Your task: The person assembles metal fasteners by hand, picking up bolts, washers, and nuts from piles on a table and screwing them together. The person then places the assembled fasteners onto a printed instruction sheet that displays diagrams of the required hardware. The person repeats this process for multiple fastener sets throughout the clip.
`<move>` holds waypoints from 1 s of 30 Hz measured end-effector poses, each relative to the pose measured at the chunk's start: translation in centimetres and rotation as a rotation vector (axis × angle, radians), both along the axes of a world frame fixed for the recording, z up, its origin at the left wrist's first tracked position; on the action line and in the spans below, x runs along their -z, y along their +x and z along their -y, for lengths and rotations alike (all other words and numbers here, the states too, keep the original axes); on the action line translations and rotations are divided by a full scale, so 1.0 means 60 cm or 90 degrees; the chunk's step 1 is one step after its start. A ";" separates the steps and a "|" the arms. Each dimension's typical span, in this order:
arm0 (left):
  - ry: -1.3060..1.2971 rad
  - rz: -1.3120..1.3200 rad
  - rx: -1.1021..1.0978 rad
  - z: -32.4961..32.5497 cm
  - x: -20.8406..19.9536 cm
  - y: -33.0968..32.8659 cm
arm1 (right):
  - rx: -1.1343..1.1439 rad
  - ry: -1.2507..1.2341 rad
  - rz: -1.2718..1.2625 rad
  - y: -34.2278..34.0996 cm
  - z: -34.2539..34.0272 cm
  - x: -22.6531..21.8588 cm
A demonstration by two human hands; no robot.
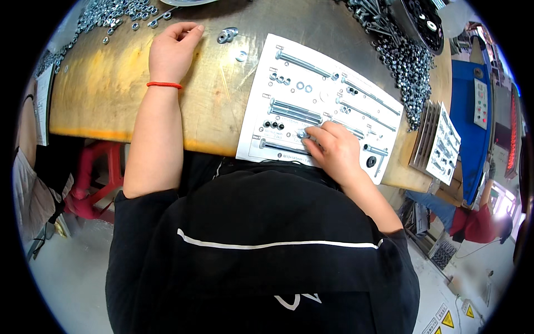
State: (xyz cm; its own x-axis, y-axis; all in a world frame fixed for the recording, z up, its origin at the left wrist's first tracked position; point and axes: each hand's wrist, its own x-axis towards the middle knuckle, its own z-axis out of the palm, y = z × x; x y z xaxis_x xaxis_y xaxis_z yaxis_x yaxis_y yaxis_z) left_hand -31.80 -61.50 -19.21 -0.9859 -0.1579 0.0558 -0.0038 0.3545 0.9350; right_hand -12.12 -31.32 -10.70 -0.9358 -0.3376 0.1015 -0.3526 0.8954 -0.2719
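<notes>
My right hand [340, 151] is over the lower middle of a white picture sheet [253, 114], thumb and forefinger drawn together at a small silvery washer [302, 133]. Long bolts [293, 111] lie in groups on the sheet, with dark nuts [274, 125] beside them; I cannot tell which pieces are real and which are printed. Farther left, my left hand [171, 53] hovers above the bench with curled fingers and the thumb pressed to them. Whatever they may hold is hidden. A small cluster of washers [227, 35] rests to its right, and a single washer [241, 55] lies closer to the sheet.
Loose nuts [119, 14] spread over the far left of the worn workbench [105, 92]. At the right are a heap of dark nuts [409, 72], a black bowl [427, 25] and a stack of picture boards [442, 146]. Other people sit or stand at both sides.
</notes>
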 end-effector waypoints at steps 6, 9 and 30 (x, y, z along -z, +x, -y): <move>-0.006 -0.027 0.006 0.004 0.008 0.007 | -0.011 -0.023 -0.031 -0.015 0.007 -0.014; -0.012 -0.010 0.009 -0.003 0.000 0.007 | -0.009 -0.068 -0.038 -0.060 0.015 -0.026; -0.260 -0.050 0.125 -0.026 -0.036 0.030 | -0.097 0.031 -0.046 -0.321 0.189 0.033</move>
